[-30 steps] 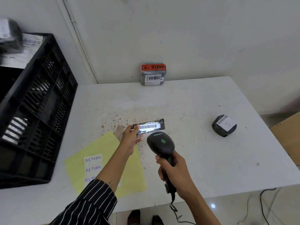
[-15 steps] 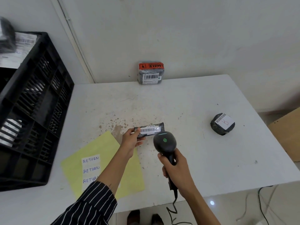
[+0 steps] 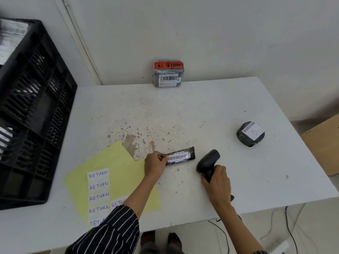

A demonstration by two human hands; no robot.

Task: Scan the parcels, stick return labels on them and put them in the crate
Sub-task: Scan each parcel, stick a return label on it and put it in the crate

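Left hand [image 3: 155, 164]: grip pinched on the left end of the slim parcel [image 3: 180, 158], barcode face up. That keeps the code readable and the top free for a label. Can't tell if the parcel sits flat on the counter [image 3: 183, 110] or just off it.

Right hand [image 3: 217, 182]: grip wrapped round the scanner [image 3: 208, 163] handle, just right of the slim parcel. The head is low and not aimed at the barcode. My read is that the scan is over and the label is next.

The yellow sheet [image 3: 117, 162] with the RETURN labels [image 3: 98, 184] is just left of the slim parcel. The striped sleeve [image 3: 113, 230] covers the lowest labels, so take an upper one.

The crate [image 3: 36, 107] is well left of the slim parcel, past the sheet, with nothing between. The fragile-taped parcel [image 3: 168, 73] is far behind it at the wall, and the round parcel [image 3: 250, 133] is well right. Neither obstructs.
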